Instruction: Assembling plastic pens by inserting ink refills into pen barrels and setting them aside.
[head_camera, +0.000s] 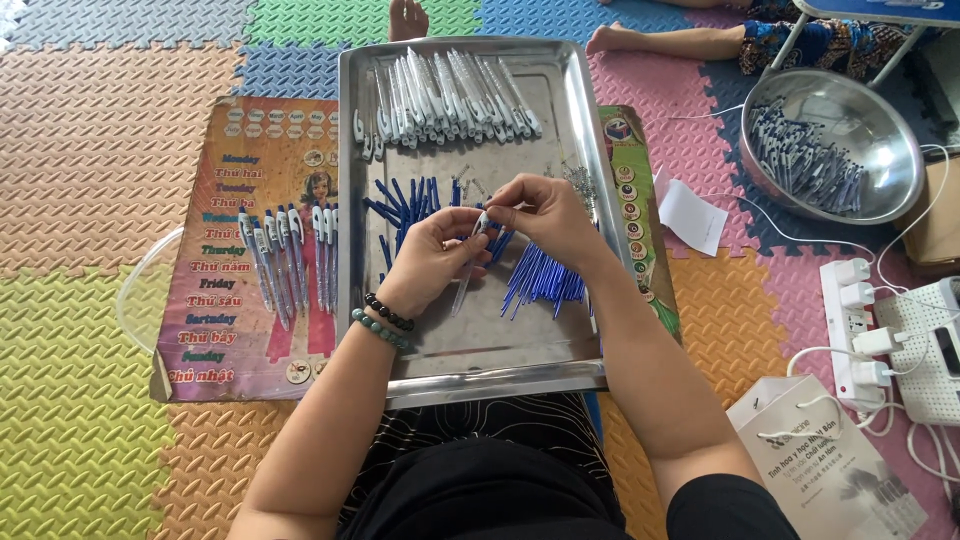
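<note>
Fingers (470, 228) of both hands pinch a clear pen barrel (464, 285) above a steel tray (480, 350) on coloured foam floor mats (90, 300).

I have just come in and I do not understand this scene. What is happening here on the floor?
A person sits on foam floor mats with a metal tray in front of them. The left hand holds a clear pen barrel over the tray, and the right hand pinches its top end. On the tray lie white pen barrels, blue pen parts and blue refills. Finished pens lie in a row on a poster to the left. A metal bowl with more pen parts stands to the right.
</note>
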